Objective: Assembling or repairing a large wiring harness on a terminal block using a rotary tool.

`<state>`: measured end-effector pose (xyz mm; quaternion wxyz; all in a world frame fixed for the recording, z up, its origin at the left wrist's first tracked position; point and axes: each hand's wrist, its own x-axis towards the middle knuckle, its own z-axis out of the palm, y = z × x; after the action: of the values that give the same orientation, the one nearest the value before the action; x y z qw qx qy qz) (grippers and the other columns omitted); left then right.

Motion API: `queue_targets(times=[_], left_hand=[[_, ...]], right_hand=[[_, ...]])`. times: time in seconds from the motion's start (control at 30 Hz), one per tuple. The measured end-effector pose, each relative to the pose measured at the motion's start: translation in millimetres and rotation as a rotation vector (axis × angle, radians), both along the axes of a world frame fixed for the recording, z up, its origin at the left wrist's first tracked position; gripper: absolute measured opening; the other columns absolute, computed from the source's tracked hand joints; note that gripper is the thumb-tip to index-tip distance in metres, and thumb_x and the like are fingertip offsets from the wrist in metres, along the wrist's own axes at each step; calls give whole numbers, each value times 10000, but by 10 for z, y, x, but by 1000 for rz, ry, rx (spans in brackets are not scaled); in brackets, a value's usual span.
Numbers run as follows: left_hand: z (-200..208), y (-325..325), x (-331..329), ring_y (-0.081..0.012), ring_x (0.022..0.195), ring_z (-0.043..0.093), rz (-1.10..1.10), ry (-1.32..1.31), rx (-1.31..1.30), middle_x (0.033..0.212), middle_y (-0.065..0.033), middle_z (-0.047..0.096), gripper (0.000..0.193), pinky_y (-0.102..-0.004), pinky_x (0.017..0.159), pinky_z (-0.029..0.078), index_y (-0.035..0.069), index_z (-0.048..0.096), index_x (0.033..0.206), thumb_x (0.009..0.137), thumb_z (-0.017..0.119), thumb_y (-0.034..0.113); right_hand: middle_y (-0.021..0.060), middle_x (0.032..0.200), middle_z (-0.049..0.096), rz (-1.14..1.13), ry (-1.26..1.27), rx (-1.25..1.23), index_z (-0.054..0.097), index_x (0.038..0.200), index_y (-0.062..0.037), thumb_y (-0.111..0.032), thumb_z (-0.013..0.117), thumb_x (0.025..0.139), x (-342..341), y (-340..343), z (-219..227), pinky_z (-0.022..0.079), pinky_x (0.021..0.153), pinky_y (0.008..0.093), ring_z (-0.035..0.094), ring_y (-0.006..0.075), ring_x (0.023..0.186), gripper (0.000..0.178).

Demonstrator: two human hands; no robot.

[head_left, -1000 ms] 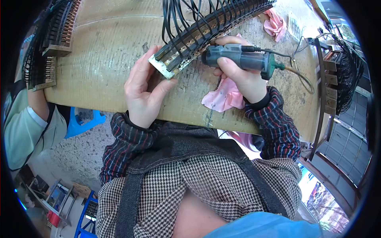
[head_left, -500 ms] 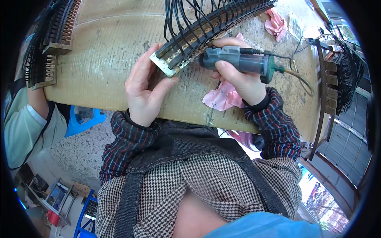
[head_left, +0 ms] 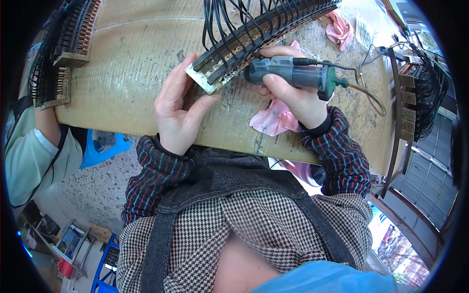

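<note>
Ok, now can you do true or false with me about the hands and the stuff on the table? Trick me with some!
1. The right hand holds a tool. True.
2. The tool's green end faces the left hand. False: it faces away from that hand.
3. The left hand holds one end of the rack. True.
4. Black wires come off the rack. True.
5. Nothing pink is in sight. False: a pink cloth lies on the table.
6. Both forearms are bare. False: dark sleeves cover them.
</note>
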<state>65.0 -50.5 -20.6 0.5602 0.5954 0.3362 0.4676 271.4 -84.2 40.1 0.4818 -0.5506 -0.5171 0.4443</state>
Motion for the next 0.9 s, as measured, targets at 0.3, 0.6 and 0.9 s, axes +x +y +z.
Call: queue_targets(times=[0.3, 0.6, 0.9], left_hand=[[34, 7, 27, -216, 1126, 486, 19, 16, 41, 1237, -137, 472, 625, -321, 948, 405, -35, 420, 1258, 694, 691, -41], [28, -32, 30, -211, 1098, 505, 29, 49, 94, 1219, -145, 485, 623, -314, 924, 421, -38, 433, 1245, 682, 699, -33], [62, 0, 66, -208, 1069, 521, 60, 86, 113, 1201, -140, 500, 621, -304, 906, 432, -36, 447, 1229, 663, 702, -34]], right_hand=[[62, 897, 606, 25, -52, 47, 607, 1004, -31, -163, 703, 731, -48, -16, -6, 470, 709, 253, 579, 135, 799, 318], [72, 910, 609, 41, -103, 50, 608, 996, -29, -161, 706, 721, -33, -60, 1, 471, 722, 266, 582, 153, 817, 320], [67, 923, 595, 36, 43, -97, 579, 1042, -21, -120, 694, 722, -18, -64, 151, 477, 718, 253, 580, 126, 802, 354]])
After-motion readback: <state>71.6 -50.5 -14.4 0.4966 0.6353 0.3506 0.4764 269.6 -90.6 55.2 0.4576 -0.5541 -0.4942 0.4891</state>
